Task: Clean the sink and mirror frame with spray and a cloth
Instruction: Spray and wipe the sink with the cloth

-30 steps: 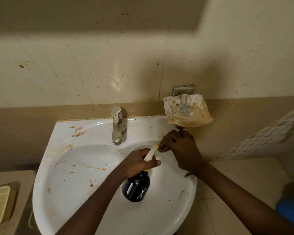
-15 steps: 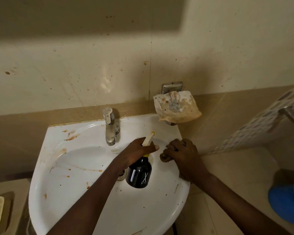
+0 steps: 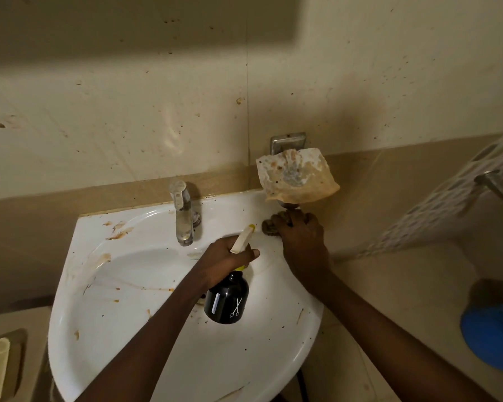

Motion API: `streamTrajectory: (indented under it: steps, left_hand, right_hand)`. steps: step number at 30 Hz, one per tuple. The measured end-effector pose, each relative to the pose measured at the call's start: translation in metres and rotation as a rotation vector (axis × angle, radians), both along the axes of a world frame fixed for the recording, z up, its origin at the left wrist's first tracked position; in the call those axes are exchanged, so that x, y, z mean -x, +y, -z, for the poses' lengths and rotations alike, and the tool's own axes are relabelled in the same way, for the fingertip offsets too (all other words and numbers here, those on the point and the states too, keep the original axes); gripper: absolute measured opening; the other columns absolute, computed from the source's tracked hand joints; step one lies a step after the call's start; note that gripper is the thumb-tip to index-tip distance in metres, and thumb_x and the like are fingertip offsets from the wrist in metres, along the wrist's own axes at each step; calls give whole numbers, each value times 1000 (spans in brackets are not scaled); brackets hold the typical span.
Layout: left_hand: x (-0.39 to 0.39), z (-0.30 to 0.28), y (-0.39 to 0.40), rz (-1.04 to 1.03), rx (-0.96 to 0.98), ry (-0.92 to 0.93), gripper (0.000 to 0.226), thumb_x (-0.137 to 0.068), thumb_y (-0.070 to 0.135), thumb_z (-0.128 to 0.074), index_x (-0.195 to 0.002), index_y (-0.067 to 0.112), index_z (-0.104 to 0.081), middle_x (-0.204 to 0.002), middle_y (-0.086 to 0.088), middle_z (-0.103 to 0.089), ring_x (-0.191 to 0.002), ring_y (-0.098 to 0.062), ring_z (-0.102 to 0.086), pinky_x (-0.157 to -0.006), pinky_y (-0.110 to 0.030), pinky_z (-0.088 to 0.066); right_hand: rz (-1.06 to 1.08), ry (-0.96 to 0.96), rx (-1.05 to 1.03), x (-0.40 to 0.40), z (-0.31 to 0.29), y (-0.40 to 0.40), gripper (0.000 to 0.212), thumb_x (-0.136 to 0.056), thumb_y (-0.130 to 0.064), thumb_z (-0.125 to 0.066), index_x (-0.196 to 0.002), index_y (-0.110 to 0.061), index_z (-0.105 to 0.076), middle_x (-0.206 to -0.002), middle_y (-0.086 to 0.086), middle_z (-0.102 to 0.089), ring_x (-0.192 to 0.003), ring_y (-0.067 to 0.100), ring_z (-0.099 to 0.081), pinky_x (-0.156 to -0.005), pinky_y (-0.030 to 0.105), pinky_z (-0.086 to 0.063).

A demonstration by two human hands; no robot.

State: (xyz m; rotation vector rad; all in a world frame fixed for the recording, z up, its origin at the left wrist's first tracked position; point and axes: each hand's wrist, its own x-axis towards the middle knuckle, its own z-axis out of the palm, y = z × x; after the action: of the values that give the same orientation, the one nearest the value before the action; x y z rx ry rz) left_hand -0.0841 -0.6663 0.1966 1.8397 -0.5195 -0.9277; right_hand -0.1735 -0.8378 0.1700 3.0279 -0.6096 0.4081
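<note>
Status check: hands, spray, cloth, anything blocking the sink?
Left hand gripping black spray bottle over white sink. Right hand pressing dark cloth on back-right rim. Stained soap dish overhangs there.

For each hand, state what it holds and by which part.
Left hand: black spray bottle, gripped at its neck and trigger head. Right hand: dark bunched cloth, pressed onto the white ceramic sink rim.

Wide open bowl on the left half of the sink [image 3: 105, 329], only stains there. The tap [image 3: 183, 216] blocks the far middle rim. The left hand [image 3: 224, 262] with the spray bottle [image 3: 227, 300] fills the centre. At the far right corner, the right hand [image 3: 299, 236] and cloth [image 3: 269, 227] sit tight under the soap dish [image 3: 296, 178].
</note>
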Motion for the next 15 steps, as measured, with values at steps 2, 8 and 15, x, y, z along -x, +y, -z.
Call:
streamTrajectory:
  steps: [2, 8, 15]
  left_hand:
    - [0, -3, 4, 11, 17, 29, 44, -72, 42, -69, -91, 2, -62, -80, -7, -66, -77, -14, -63, -75, -27, -46]
    - [1, -3, 32, -30, 23, -21, 38, -63, 55, -68, -83, 22, -65, -91, -13, -69, -88, -23, -67, -81, -33, -49]
    - [-5, -6, 63, -42, 12, -18, 37, -67, 53, -67, -81, 19, -64, -74, 2, -62, -74, -13, -61, -76, -31, -47]
  right_hand:
    - [23, 47, 56, -15, -5, 8, 34, -81, -11, -59, -114, -16, -57, -109, 13, -59, -88, 37, -57, -63, 37, -49]
    - [27, -37, -113, -84, -16, 50, 35, -76, -5, -59, -107, -22, -60, -96, 7, -59, -88, 33, -52, -68, 41, -44]
    - [-358, 3, -112, -79, -1, 37, 65, -48, -3, -80, -107, -24, -65, -101, 2, -64, -82, 32, -55, -60, 34, -40]
